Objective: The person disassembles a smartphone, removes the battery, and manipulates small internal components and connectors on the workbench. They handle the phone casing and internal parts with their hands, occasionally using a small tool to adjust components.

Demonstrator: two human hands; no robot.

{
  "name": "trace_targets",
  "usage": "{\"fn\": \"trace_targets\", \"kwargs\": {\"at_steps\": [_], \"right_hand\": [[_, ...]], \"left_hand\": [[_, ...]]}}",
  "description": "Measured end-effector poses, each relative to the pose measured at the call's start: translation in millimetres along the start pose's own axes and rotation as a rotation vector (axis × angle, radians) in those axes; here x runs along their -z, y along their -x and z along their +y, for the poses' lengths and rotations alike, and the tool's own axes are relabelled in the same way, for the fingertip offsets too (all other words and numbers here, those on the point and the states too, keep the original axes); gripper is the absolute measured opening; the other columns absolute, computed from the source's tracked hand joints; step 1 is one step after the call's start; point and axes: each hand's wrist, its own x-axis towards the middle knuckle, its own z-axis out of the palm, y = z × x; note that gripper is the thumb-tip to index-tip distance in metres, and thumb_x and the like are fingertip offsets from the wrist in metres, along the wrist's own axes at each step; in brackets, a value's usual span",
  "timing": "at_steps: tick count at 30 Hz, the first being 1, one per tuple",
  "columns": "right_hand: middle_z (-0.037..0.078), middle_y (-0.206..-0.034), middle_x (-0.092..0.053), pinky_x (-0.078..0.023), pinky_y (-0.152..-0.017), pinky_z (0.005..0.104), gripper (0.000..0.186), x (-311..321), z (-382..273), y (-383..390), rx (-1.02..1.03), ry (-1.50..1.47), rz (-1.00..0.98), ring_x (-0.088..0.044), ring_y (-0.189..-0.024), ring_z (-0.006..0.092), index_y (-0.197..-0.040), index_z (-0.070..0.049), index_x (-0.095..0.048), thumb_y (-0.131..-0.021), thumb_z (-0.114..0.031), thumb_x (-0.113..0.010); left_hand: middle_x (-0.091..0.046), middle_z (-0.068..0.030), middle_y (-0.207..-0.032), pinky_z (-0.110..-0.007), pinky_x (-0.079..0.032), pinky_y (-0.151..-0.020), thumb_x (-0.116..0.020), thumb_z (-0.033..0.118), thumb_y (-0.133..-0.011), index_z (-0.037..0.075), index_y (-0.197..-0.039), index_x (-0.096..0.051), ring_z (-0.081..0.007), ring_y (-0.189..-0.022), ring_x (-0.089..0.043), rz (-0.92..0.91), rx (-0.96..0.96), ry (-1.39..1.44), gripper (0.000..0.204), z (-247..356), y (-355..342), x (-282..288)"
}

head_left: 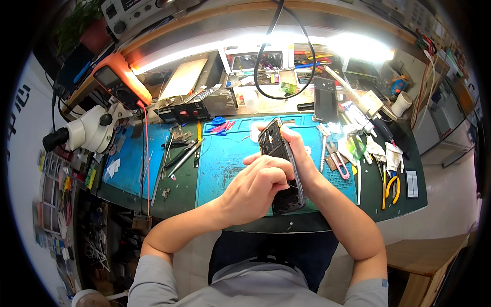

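Note:
Above the blue work mat I hold an opened smartphone, its dark inner parts bare and its long side tilted up. My right hand is wrapped round the phone's right edge, thumb near the top end. Across the lower half of the phone lies my left hand, its fingers curled and pinched close to the phone's inside. Whatever the left fingertips pinch, if anything, is too small to tell. The hand hides much of the phone's middle.
Tweezers and pens lie left of the mat, near blue and pink clips. Right of it are pink-handled scissors and yellow pliers. A microscope and an orange multimeter stand at left. A black cable loop hangs ahead.

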Motion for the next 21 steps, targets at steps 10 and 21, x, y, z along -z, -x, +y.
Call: {"fn": "trace_targets", "kwargs": {"at_steps": [10, 21], "right_hand": [[0.015, -0.102, -0.068, -0.056, -0.056, 0.0353, 0.070, -5.7, -8.4, 11.3, -0.078, 0.142, -0.046, -0.068, -0.069, 0.0206, -0.154, -0.014, -0.041, -0.103, -0.063, -0.040], [0.034, -0.128, -0.065, -0.065, -0.060, 0.0376, 0.071, 3.0, -9.4, -2.2, -0.175, -0.179, -0.336, -0.076, -0.078, 0.0303, -0.160, -0.016, -0.032, -0.104, -0.060, -0.035]], "left_hand": [[-0.063, -0.0063, -0.099, -0.028, -0.052, -0.076, -0.057, 0.006, -0.108, 0.004, -0.135, -0.048, -0.0133, -0.086, -0.061, 0.144, 0.682, 1.045, 0.028, 12.3, -3.8, 15.7], [-0.052, -0.0007, -0.077, -0.026, -0.041, -0.057, -0.052, 0.000, -0.103, 0.003, -0.134, -0.050, -0.0072, -0.061, -0.046, 0.146, 0.832, 0.466, 0.031, 55.8, 74.6, 84.1]]}}
